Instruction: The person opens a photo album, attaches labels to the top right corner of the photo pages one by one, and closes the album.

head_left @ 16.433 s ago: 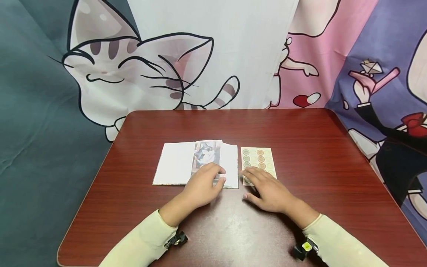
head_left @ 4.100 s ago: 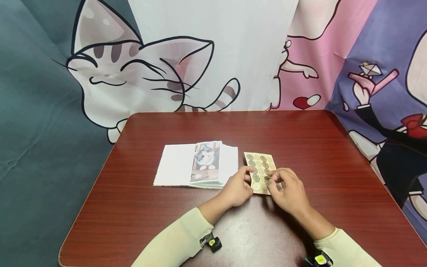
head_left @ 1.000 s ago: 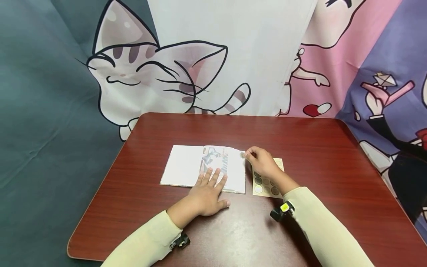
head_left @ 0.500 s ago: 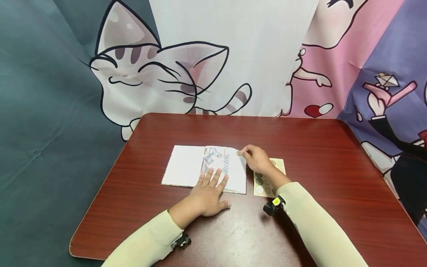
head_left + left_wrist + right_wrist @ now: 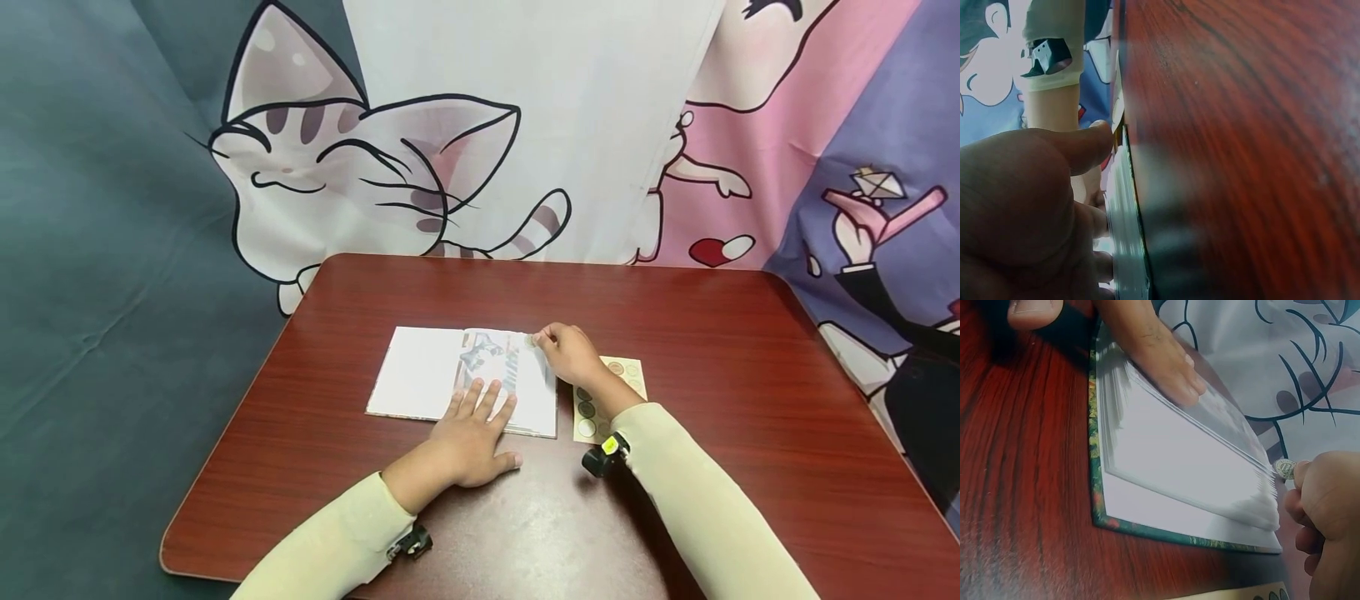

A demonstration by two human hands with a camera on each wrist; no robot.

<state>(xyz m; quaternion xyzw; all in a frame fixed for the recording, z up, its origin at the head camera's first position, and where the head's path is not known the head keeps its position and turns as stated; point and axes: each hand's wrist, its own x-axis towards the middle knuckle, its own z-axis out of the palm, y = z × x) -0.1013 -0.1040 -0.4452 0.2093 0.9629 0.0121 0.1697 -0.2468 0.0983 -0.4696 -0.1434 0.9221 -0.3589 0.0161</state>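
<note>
An open photo album (image 5: 412,367) with thick white pages lies on the table, a cat photo (image 5: 482,354) in its middle. My left hand (image 5: 467,442) lies spread and palm down, its fingertips on the lower part of that photo page. At the page's upper right corner my right hand (image 5: 573,357) pinches a small round sticker (image 5: 1284,467) between thumb and forefinger; in the right wrist view it is at the edge of the page stack. Under the right forearm lies the sticker sheet (image 5: 587,414), partly covered.
The red-brown wooden table (image 5: 330,483) carries the album and sheet. Behind it hangs a cartoon cloth (image 5: 615,133). A wrist camera (image 5: 597,460) on the right arm hangs just above the table, near the sheet's lower edge.
Earlier my left hand held the sticker sheet while my right fingers worked on it; the sheet now lies flat. My left hand moved onto the album, and my right hand brought the sticker leftward to the page corner.
</note>
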